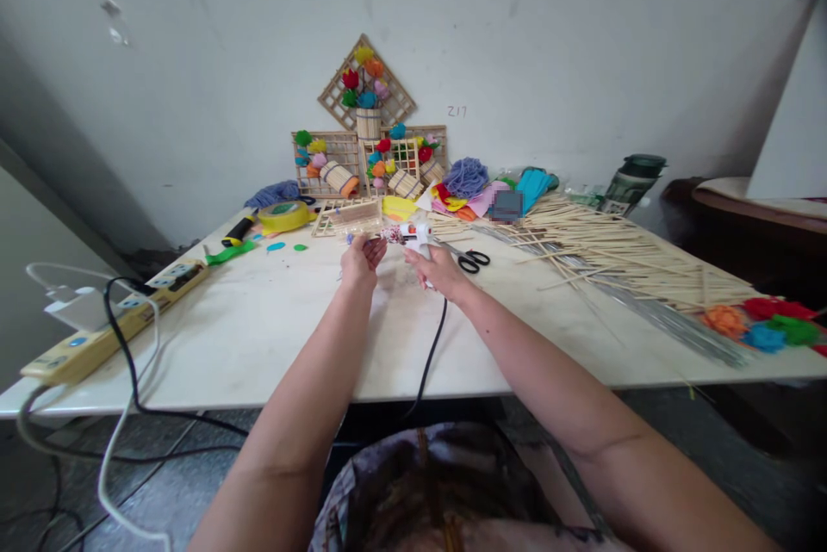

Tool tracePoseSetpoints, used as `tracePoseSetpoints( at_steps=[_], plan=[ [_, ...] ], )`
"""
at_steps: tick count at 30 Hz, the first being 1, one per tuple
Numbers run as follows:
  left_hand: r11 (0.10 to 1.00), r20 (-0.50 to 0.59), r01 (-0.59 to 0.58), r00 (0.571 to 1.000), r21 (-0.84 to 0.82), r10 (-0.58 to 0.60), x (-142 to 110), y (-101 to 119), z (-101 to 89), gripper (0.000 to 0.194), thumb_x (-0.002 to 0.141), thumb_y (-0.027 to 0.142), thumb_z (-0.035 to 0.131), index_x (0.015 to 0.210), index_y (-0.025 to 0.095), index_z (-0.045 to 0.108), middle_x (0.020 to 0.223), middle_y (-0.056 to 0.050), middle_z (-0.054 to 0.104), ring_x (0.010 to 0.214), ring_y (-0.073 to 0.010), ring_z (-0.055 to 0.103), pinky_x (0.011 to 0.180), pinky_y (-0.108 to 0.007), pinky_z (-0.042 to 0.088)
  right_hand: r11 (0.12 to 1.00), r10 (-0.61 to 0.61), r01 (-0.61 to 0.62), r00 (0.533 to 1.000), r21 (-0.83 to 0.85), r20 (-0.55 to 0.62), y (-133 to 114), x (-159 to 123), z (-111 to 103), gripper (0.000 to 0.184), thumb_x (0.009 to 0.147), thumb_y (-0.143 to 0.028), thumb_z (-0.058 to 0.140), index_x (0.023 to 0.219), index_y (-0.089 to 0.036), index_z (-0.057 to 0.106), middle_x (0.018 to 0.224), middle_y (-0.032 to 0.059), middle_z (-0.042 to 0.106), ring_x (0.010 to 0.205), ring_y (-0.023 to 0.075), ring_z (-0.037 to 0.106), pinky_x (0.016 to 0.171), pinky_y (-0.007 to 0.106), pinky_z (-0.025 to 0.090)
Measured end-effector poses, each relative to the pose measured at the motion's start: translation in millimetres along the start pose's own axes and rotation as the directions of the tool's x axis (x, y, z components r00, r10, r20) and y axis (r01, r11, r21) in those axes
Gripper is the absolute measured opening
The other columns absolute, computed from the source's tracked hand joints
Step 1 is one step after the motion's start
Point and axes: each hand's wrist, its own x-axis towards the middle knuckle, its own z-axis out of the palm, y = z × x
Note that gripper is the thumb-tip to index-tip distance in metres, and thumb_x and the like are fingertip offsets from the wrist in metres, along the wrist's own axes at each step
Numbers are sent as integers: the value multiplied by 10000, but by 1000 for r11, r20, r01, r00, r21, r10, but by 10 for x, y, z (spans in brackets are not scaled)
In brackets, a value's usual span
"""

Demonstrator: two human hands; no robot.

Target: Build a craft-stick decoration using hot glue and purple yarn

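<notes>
My right hand point(443, 268) is closed around the handle of a white hot glue gun point(415, 231), whose front end points left. A black cord point(434, 345) runs from it down over the table's front edge. Just left of the glue gun is my left hand point(363, 259), its fingers curled together near a small purple spot; what they hold is too small to make out. Behind the hands lies a flat lattice of thin sticks point(336, 216). Black-handled scissors point(474, 261) rest on the table to the right of my right hand.
Stick panels with felt flowers point(367, 87) lean against the wall. Yellow tape point(284, 217) and a power strip point(116, 328) lie left. On the right are many loose sticks point(620, 251), grey wires point(678, 332), blue yarn point(466, 177), felt pieces and a dark bottle point(633, 183).
</notes>
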Motion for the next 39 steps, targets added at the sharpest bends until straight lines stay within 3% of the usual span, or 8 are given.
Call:
tracePoseSetpoints(
  at_steps=[25,39],
  plan=[
    [1000,6,-29,1000,8,28,-15,-1,1,136,782,121,498,653,136,536,532,-19,586,509,-115,602,683,-258,525,1000,-3,2,1000,-24,-8,1,1,16,400,786,-528,531,583,-189,472,409,-52,451,351,81,415,369,208,337],
    [1000,13,-26,1000,1,26,-1,-10,-11,50,764,141,528,720,140,550,555,-10,593,527,-116,613,699,-264,526,999,-12,12,1000,-39,-8,13,5,9,396,789,-526,532,583,-192,481,418,-49,464,360,86,432,382,211,358]
  ],
)
